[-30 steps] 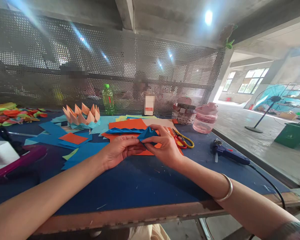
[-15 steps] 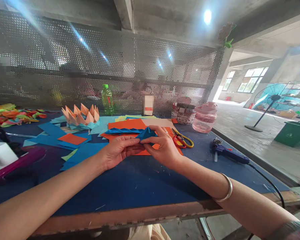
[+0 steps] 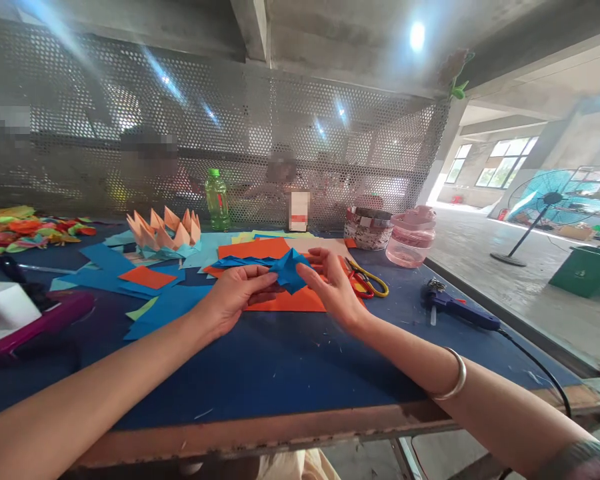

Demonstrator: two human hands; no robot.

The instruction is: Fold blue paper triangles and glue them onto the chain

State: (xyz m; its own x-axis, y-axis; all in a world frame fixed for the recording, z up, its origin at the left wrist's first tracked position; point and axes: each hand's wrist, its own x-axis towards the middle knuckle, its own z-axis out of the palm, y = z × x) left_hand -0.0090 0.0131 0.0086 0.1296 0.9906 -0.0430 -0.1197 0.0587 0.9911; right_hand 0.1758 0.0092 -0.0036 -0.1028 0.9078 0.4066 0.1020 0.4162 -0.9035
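A folded blue paper piece (image 3: 291, 272) with a raised point is held above the orange sheets. My left hand (image 3: 236, 297) is closed on its left side, thumb in front and fingers curled behind. At its right edge, the thumb of my right hand (image 3: 336, 287) touches the paper, while the other fingers stand apart from it. Behind the hands lies a strip of folded blue pieces (image 3: 245, 261), partly covered. Orange sheets (image 3: 300, 301) spread beneath. Scissors (image 3: 370, 279) with red and yellow handles rest just right of my right hand.
At the back left stands a peach and light-blue folded paper ring (image 3: 164, 233), near a green bottle (image 3: 217, 203). A glue gun (image 3: 460, 310) with a cord lies right. A round basket (image 3: 367, 230) and pink jug (image 3: 411, 237) stand behind. A purple tray (image 3: 55, 320) is left.
The fingers of my right hand have loosened and spread from the blue paper. The piece now shows more of its face, with a point up. My left hand keeps its hold.
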